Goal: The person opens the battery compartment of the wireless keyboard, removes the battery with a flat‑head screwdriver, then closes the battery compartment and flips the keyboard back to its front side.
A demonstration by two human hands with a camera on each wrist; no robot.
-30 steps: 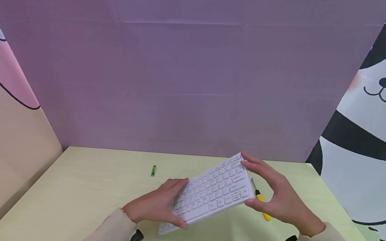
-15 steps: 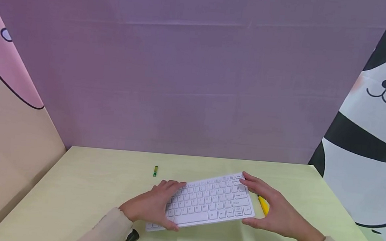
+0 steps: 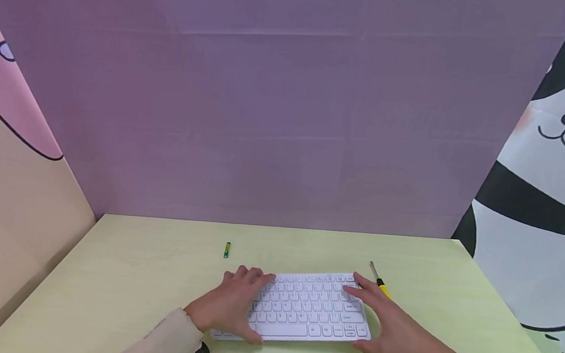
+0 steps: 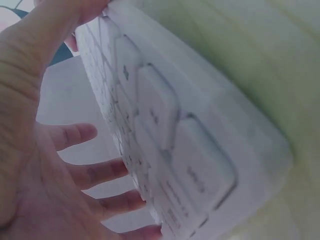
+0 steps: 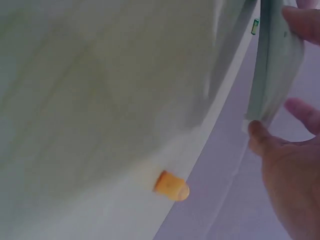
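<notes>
A flat white plastic keyboard (image 3: 308, 308) lay keys-up on the pale yellow-green table (image 3: 116, 285), near the table's front edge and roughly at its middle, with its long side running left to right. The left hand (image 3: 231, 304) held the keyboard's left end, its fingers laid over the keys there and its thumb against the front edge; in the left wrist view the fingers (image 4: 95, 172) were spread, only slightly bent, along the key face of the keyboard (image 4: 175, 145). The right hand (image 3: 390, 329) held the right end in the same way, fingers reaching across the far right corner and thumb at the near edge; the right wrist view showed the thumb (image 5: 262, 137) and a fingertip pinching the thin edge of the keyboard (image 5: 272, 65). Both hands therefore gripped the keyboard lightly by its ends, with beige sleeves showing at the wrists.

Just beyond the right hand a small screwdriver with a yellow handle and a dark metal shaft (image 3: 378, 281) lay on the table, close to the keyboard's far right corner; I could not tell whether it touched the keyboard. Its yellow handle end (image 5: 171, 185) appeared in the right wrist view. A small green and yellow cylindrical battery (image 3: 227, 249) lay well apart, behind the left hand. No container stood on the table. A purple backdrop (image 3: 288, 115) rose behind the table.
</notes>
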